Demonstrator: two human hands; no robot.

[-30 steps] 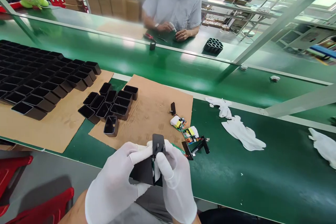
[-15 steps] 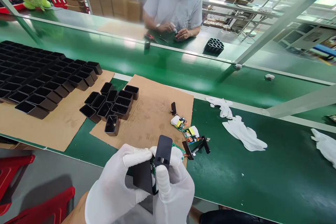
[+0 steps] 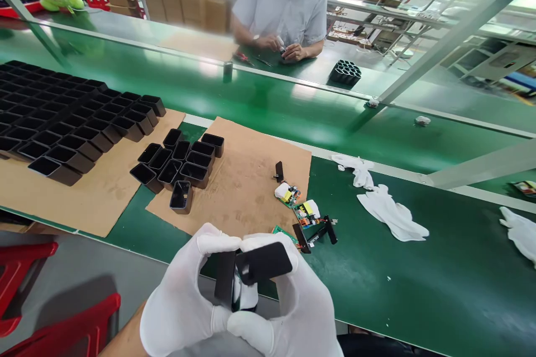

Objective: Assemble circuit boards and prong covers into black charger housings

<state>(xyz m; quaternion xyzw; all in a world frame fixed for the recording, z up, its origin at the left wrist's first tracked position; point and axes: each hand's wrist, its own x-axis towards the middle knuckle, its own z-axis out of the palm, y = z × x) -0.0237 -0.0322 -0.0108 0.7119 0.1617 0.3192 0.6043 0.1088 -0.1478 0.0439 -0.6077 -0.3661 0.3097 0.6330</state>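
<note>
My left hand (image 3: pixel 184 295), in a white glove, grips a black plastic housing (image 3: pixel 225 279) by its side. A black end cap (image 3: pixel 266 263) with rounded corners sits at the housing's mouth, turned at an angle to it. My right hand (image 3: pixel 304 301), also gloved, curls around the cap, its index finger behind it and its thumb low by the housing. White material (image 3: pixel 248 294) shows between cap and housing; the rest of the inside is hidden. Just beyond my hands lie circuit boards (image 3: pixel 307 213) with black end pieces (image 3: pixel 330 230) wired to them.
Empty black housings (image 3: pixel 183 170) stand on cardboard (image 3: pixel 238 178), with many more rows (image 3: pixel 79 117) at left. White gloves (image 3: pixel 391 213) lie on the green bench (image 3: pixel 419 279) at right. Across a metal rail (image 3: pixel 293 79), a person (image 3: pixel 280 17) works with both hands. Red stools (image 3: pixel 79 326) stand lower left.
The black end cap has turned from upright to nearly sideways. My right hand has shifted right, and its thumb has dropped from the cap to the housing's lower end.
</note>
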